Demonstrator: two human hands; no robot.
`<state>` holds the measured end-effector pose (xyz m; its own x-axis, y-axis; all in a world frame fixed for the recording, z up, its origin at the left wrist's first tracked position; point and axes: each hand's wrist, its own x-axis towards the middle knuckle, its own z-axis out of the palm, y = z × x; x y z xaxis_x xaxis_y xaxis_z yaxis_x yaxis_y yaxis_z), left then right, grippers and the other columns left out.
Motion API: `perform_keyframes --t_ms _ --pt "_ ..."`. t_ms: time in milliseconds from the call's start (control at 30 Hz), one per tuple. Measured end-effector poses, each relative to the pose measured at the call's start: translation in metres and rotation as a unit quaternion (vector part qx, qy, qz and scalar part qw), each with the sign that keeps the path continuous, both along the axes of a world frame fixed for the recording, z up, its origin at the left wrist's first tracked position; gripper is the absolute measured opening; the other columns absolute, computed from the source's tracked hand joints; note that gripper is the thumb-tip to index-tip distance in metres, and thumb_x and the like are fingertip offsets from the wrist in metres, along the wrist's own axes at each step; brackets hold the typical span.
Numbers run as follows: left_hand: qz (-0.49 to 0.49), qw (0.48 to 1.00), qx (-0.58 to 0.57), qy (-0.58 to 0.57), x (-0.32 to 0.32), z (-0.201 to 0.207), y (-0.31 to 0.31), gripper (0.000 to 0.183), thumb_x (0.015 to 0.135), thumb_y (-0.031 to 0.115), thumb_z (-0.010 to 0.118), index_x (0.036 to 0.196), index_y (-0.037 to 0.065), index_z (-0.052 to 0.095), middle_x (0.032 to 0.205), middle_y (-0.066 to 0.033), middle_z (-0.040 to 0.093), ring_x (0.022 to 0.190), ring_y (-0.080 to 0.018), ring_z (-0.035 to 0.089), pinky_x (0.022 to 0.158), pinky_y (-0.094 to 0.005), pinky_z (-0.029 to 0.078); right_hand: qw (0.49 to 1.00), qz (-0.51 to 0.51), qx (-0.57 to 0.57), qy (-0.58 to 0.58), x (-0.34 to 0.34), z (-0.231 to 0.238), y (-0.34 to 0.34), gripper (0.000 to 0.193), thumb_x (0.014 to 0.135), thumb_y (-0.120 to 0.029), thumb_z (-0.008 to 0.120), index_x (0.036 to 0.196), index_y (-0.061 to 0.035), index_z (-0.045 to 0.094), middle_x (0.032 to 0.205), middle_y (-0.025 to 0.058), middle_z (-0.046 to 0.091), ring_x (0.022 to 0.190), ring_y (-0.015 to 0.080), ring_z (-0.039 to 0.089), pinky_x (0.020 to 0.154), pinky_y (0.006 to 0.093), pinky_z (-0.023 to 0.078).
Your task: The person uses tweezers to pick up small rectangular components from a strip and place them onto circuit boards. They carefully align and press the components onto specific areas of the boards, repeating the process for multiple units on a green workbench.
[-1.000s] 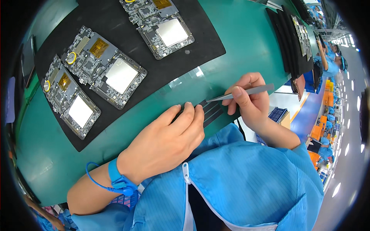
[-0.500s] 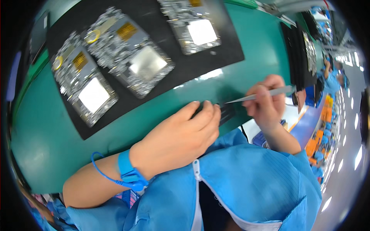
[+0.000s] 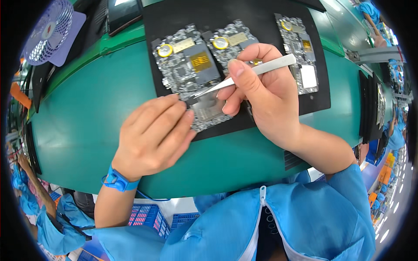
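Note:
My right hand (image 3: pixel 272 95) grips silver tweezers (image 3: pixel 250 75) between thumb and fingers, their points slanting down to the left. Beneath those points lies a circuit board (image 3: pixel 180 65) with a yellow-ringed coin cell and a gold patch, the leftmost of three. A small black piece (image 3: pixel 190 102) sits between the tweezers' points and the fingertips of my left hand (image 3: pixel 154 135). That hand is closed over the board's lower left edge, fingers pressed together, thumb hidden. My right hand partly covers the middle board (image 3: pixel 235 37).
All boards lie on a black mat (image 3: pixel 257 11) on the green table (image 3: pixel 87 117). The third board (image 3: pixel 300 52) is to the right. A black-striped sheet (image 3: pixel 296 160) is at the front edge. A purple fan (image 3: pixel 50 32) stands far left, black panels (image 3: pixel 369 104) far right.
Both hands have moved from the table's front edge up and left over the leftmost board. The tweezers have left the black-striped sheet. The view has shifted too.

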<state>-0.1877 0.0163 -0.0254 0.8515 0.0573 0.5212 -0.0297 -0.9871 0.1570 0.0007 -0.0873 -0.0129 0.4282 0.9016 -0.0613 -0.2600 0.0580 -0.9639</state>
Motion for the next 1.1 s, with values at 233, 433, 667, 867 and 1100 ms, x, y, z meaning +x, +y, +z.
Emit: perform_keyframes --t_ms 233,433,667,867,1100 --pt "-0.009 0.998 -0.049 -0.029 0.004 -0.013 -0.002 0.035 0.058 0.007 0.077 0.091 0.001 0.066 0.093 -0.0125 0.063 0.090 -0.0298 0.063 0.067 -0.0349 0.053 0.997 -0.016 -0.002 -0.082 -0.005 -0.011 -0.002 0.023 0.092 -0.014 0.057 0.106 -0.0018 0.042 0.071 0.0071 0.061 0.055 0.0073 0.060 0.047 0.0190 0.050" --pt "-0.008 0.998 -0.054 -0.042 0.005 -0.016 -0.004 0.034 0.058 0.007 0.076 0.090 0.000 0.066 0.092 -0.0124 0.063 0.089 -0.0292 0.064 0.065 -0.0339 0.053 0.996 0.000 0.001 -0.085 0.000 -0.014 -0.003 0.023 0.093 -0.013 0.056 0.107 -0.0028 0.041 0.072 0.0073 0.062 0.055 0.0071 0.060 0.048 0.0179 0.050" --pt "-0.007 0.998 -0.048 -0.044 0.006 -0.016 -0.004 0.033 0.058 0.007 0.076 0.089 -0.001 0.067 0.090 -0.0121 0.063 0.088 -0.0288 0.064 0.065 -0.0336 0.053 0.996 -0.003 0.007 -0.092 0.001 -0.014 -0.003 0.022 0.093 -0.012 0.055 0.107 -0.0022 0.041 0.071 0.0058 0.061 0.056 0.0061 0.060 0.048 0.0174 0.050" --pt "-0.006 0.998 -0.048 -0.041 0.006 -0.016 -0.005 0.033 0.058 0.007 0.076 0.089 0.000 0.067 0.091 -0.0120 0.063 0.088 -0.0289 0.064 0.065 -0.0337 0.053 0.994 -0.003 0.010 -0.110 0.000 -0.015 -0.002 0.021 0.093 -0.011 0.056 0.106 -0.0015 0.042 0.071 0.0057 0.061 0.055 0.0056 0.060 0.048 0.0173 0.050" --pt "-0.002 0.998 -0.059 -0.011 0.007 -0.015 -0.004 0.032 0.058 0.004 0.073 0.088 -0.001 0.065 0.102 -0.0151 0.062 0.089 -0.0300 0.062 0.069 -0.0347 0.052 0.992 -0.021 -0.002 -0.121 -0.003 -0.012 -0.002 0.021 0.092 -0.009 0.056 0.105 -0.0003 0.043 0.070 0.0067 0.061 0.054 0.0050 0.059 0.047 0.0172 0.049"
